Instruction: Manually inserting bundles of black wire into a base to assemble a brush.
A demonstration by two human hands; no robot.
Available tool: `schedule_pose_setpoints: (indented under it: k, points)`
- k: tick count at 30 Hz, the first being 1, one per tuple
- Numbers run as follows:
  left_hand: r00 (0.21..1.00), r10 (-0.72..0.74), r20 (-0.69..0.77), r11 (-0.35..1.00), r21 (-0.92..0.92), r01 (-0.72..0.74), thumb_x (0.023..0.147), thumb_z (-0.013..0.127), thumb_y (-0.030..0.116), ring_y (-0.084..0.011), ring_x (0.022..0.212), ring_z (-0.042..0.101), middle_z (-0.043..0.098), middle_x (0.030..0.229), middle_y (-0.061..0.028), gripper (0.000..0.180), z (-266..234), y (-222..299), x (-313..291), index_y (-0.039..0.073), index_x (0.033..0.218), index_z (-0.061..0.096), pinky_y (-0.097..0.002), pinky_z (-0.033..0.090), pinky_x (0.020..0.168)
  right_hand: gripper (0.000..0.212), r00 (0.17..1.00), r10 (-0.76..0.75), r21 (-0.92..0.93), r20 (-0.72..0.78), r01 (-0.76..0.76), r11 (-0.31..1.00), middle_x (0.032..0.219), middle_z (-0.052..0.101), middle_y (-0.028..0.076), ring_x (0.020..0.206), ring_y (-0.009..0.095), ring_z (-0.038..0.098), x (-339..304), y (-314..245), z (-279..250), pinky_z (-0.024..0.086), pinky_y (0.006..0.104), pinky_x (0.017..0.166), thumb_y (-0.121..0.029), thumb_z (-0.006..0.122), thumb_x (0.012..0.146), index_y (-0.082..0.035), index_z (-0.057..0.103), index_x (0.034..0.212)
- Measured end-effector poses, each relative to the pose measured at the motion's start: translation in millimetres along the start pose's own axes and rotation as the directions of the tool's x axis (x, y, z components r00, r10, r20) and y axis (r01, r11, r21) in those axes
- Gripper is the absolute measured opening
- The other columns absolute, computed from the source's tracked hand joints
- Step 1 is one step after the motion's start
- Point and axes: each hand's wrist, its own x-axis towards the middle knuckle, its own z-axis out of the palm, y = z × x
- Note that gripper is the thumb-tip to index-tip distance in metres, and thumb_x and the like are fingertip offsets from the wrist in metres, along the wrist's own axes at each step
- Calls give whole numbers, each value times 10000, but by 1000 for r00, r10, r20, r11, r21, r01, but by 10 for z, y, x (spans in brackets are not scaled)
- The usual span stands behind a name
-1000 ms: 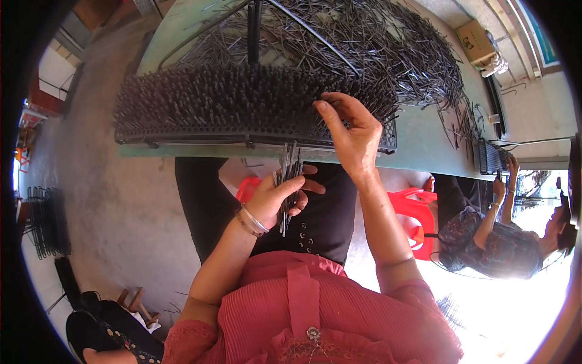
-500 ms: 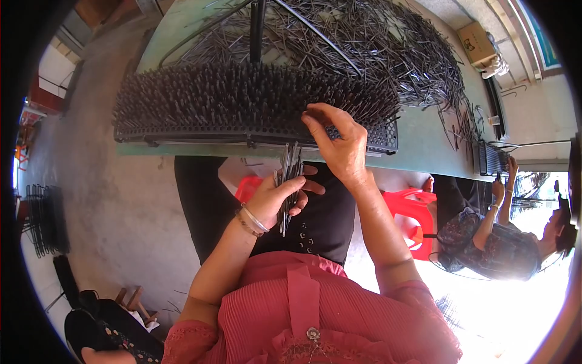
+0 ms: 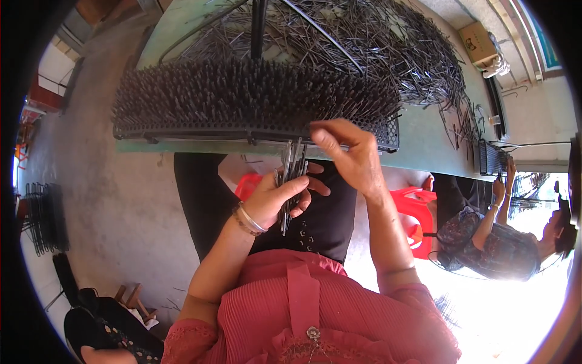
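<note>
The left hand (image 3: 273, 199) grips a bundle of thin dark rods (image 3: 293, 156), its long axis running roughly six to twelve o'clock, with the upper ends fanned slightly toward one. The perforated rack (image 3: 194, 134), bristling with upright dark pieces, lies at twelve o'clock from that hand on the green bench (image 3: 430, 136), its own long axis running nine to three, so rods and rack stand nearly crosswise. The right hand (image 3: 351, 151) is the nearer one, over the rack's front edge, fingers curled toward the thumb (whether they pinch a rod, I cannot tell). From it, the bundle sits between eight and nine o'clock, and bare holes show at about two.
</note>
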Motion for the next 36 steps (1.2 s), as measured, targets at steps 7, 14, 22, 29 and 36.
schedule_pose_setpoints:
  k: [7,14,22,29,36]
  points:
    - [983,-144,112,989,58,138,941,505,181,-68,641,507,621,974,-126,343,85,-40,31,17,1237,450,-187,400,490,221,900,344,331,268,-421,845,828,635,28,711,79,540,-123,-49,-56,447,229,637,-158,653,861,39,667,962]
    - [985,-158,69,984,92,152,934,521,196,-57,612,464,591,895,-89,343,59,-104,153,39,1231,454,-183,362,451,222,974,187,339,-129,-133,931,872,660,61,770,87,573,-55,20,-232,449,227,733,-190,570,914,22,600,973]
    - [988,-151,-26,987,49,152,920,541,199,-53,577,405,557,842,-70,339,49,-147,199,39,1211,475,-181,320,434,156,937,-54,108,-345,96,989,833,666,52,740,72,587,206,184,-113,463,214,676,-98,615,879,23,593,976]
    - [989,-145,-26,989,25,146,918,547,198,-56,579,413,563,845,-75,332,0,-182,157,39,1201,476,-181,321,426,137,961,-99,-29,-260,95,995,893,666,73,764,86,591,231,167,-70,493,223,703,-61,565,904,22,570,1013]
    - [989,-145,-22,989,6,145,920,542,192,-55,582,414,563,855,-76,329,-7,-162,143,39,1204,474,-179,322,427,146,955,-52,87,-291,80,993,890,665,83,760,90,597,223,170,-46,499,228,700,-67,566,905,29,568,1014]
